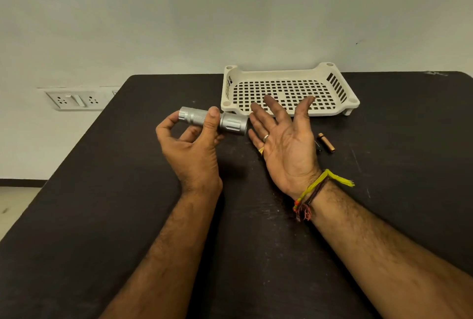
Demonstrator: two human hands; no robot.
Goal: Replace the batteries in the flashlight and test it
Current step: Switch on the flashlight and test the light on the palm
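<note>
Holding the flashlight in my left hand, I had my thumb laid over the middle of the silver barrel and my fingers curled under it, so it hung level above the dark table, its wider head end pointing right. My right hand was spread wide, palm up and empty, just beside that head end, fingers reaching over the near rim of the white basket at the far side of the table. A single battery lay on the table to the right of my right hand, and something small and dark sat next to it, too hidden by my palm to name.

From the head view alone I could not tell whether the flashlight was lit or whether cells were inside. My guess was that I was either testing the beam against my palm or readying to tip the contents out into it. To do it well, I judged I should keep the palm close under the head end, cupped slightly so nothing rolled off, hold the barrel firmly on the knurled part, and tilt it slowly, not shake it.
</note>
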